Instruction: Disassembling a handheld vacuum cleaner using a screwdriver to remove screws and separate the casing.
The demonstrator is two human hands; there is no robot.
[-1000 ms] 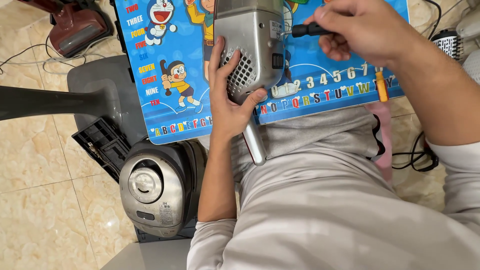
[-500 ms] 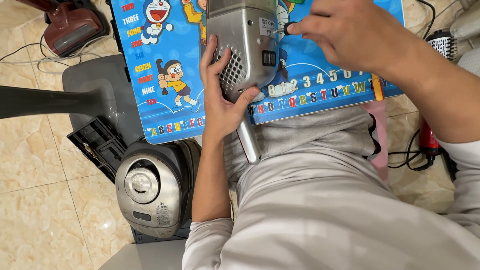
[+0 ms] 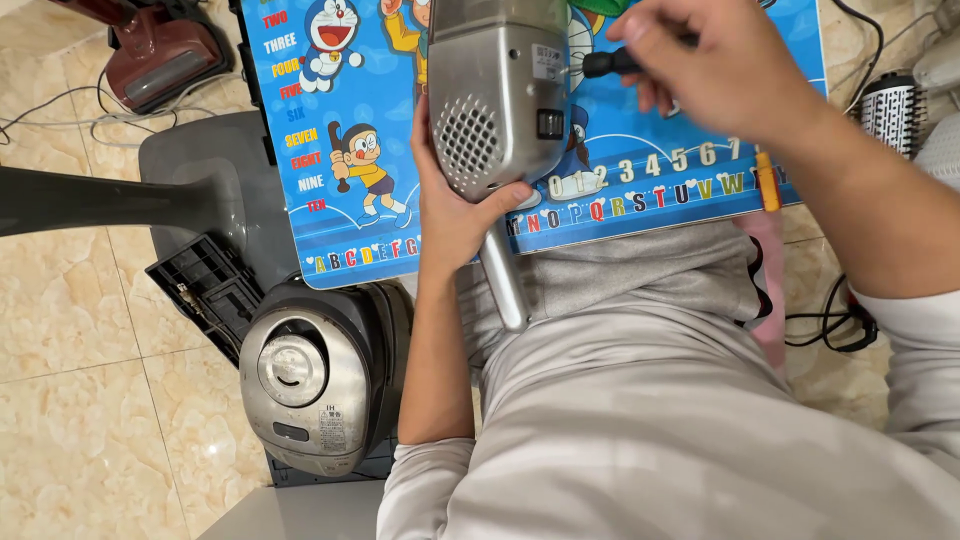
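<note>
Head view: left hand grips the silver appliance from below while right hand clasps a black-handled screwdriver beside it.

the left hand grips a silver appliance with a perforated grille over a blue cartoon mat. the right hand presses a black-handled screwdriver against its side. a silver rice cooker sits on the tiled floor.

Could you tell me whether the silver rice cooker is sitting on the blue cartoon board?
No, the silver rice cooker sits on the floor below the blue cartoon board, left of the left hand.
</note>
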